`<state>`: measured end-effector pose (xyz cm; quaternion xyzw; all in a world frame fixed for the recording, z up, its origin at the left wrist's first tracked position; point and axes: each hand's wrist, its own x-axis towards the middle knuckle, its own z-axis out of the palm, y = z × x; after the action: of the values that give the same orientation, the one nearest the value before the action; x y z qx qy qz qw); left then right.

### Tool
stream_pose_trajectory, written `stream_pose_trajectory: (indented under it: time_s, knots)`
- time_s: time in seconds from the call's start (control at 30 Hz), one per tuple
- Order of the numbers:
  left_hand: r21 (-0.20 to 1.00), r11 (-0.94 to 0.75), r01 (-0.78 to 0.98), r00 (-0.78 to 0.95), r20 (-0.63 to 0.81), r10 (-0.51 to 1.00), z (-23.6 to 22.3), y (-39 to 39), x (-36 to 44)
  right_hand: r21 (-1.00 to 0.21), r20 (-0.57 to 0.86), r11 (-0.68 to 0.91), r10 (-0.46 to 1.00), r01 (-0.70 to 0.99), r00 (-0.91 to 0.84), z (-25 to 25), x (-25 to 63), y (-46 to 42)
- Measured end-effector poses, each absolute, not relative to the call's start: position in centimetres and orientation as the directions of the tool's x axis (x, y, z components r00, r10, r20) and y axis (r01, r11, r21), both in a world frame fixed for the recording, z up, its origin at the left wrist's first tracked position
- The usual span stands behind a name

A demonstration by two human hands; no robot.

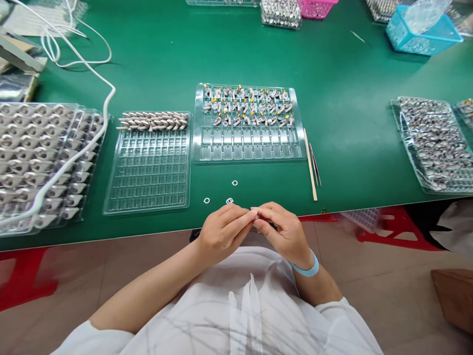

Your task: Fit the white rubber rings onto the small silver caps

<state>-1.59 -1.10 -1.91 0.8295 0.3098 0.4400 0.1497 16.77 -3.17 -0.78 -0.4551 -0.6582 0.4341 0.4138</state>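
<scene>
Close to the table's front edge, my left hand (226,228) and my right hand (284,230) meet at the fingertips. Both pinch around one small greyish piece (256,216), mostly hidden by the fingers, so its kind does not show. Just beyond my left hand lie several small white rings, among them one ring (235,183) and another ring (206,200). Farther back is a clear plastic tray (251,160), its rear rows filled with small grey metal parts (246,106) bearing yellow-orange tips. Tweezers (315,165) and a thin wooden stick (310,165) lie to its right.
Left of the middle stands another clear tray (148,209) with grey metal parts (153,121) at its back. A white cable (107,106) crosses stacked trays of larger metal parts (33,158). Rightward are a filled tray (436,143) and a blue basket (421,42); a pink basket (318,9) sits behind.
</scene>
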Motion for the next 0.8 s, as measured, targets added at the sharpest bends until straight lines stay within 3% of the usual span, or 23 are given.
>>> stream_pose_trajectory:
  time_s: [0.37,0.6,0.8]
  knots:
    - [0.540,-0.735,0.411,0.448,0.582,0.679,-1.75,-1.18,-1.68,-0.915,0.259,0.287,0.957,0.284,-0.133,-0.98,16.18,-3.29]
    - [0.587,-0.717,0.376,0.353,0.625,0.697,-1.99,-1.12,-1.35,-0.868,0.339,0.363,0.932,0.339,-0.129,-0.76,16.20,-3.35]
    - [0.564,-0.758,0.328,0.397,0.646,0.652,-2.01,-0.86,-1.38,-0.827,0.380,0.406,0.913,0.388,-0.146,-1.10,16.25,-3.63]
